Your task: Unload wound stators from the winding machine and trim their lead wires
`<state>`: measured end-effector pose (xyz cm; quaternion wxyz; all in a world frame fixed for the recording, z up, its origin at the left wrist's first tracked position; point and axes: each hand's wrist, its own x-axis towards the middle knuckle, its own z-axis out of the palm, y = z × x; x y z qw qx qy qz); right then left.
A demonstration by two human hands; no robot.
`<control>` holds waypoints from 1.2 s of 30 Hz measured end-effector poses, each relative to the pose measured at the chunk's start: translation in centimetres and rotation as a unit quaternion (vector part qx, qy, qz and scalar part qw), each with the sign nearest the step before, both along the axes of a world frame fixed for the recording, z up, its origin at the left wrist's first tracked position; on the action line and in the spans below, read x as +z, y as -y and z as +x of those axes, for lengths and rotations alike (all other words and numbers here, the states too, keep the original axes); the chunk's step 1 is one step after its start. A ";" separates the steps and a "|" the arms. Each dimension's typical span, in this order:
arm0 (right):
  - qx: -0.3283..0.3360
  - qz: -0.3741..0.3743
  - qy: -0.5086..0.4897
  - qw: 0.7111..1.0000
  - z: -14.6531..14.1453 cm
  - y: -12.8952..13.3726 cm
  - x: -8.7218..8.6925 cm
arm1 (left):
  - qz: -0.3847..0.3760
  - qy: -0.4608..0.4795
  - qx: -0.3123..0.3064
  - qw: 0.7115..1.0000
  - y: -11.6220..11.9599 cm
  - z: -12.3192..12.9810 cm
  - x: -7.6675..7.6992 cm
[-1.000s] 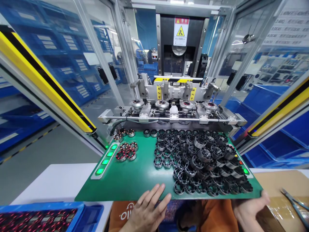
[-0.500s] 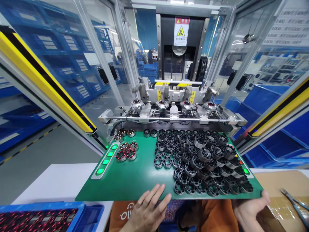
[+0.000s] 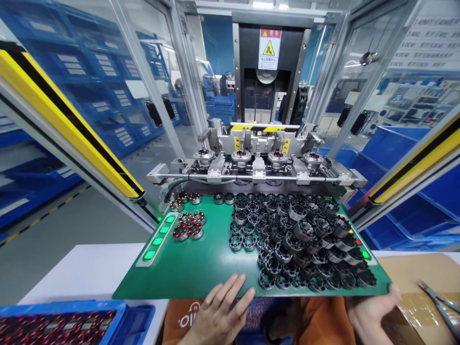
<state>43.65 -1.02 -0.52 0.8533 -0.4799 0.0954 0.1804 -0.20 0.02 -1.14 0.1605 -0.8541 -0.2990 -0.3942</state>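
Note:
My left hand [image 3: 224, 306] lies at the front edge of the green work surface [image 3: 161, 278], its fingers stretched out and slightly spread, holding nothing. At the front right corner, my right hand [image 3: 372, 311] touches the edge; most of its fingers are hidden beneath it. Black-lined stator cores [image 3: 305, 230] without visible wire stand in rows and stacks on the right half. Several stators wound with red and copper-coloured wire [image 3: 189, 225] are grouped at the left. Behind them, wound stators [image 3: 278, 155] sit in the winding machine's fixtures [image 3: 258, 167].
A blue bin [image 3: 118, 311] of red-wound stators stands at lower left. Pliers [image 3: 436, 299] lie on cardboard [image 3: 417, 268] at right. Yellow-and-black posts [image 3: 72, 120] flank the opening. Green lit buttons [image 3: 156, 241] line the left side.
Both hands and the stators on the green surface stay in place. No clear movement shows in the machine.

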 end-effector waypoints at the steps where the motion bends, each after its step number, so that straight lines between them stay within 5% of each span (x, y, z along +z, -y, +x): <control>1: -0.002 0.003 0.000 1.000 0.0 0.0 0.1 | 0.000 0.000 0.001 1.000 0.0 0.0 -0.1; 36: -0.010 0.021 0.017 1.000 -0.3 0.0 0.2 | -0.007 -0.003 0.000 1.000 0.0 0.0 0.0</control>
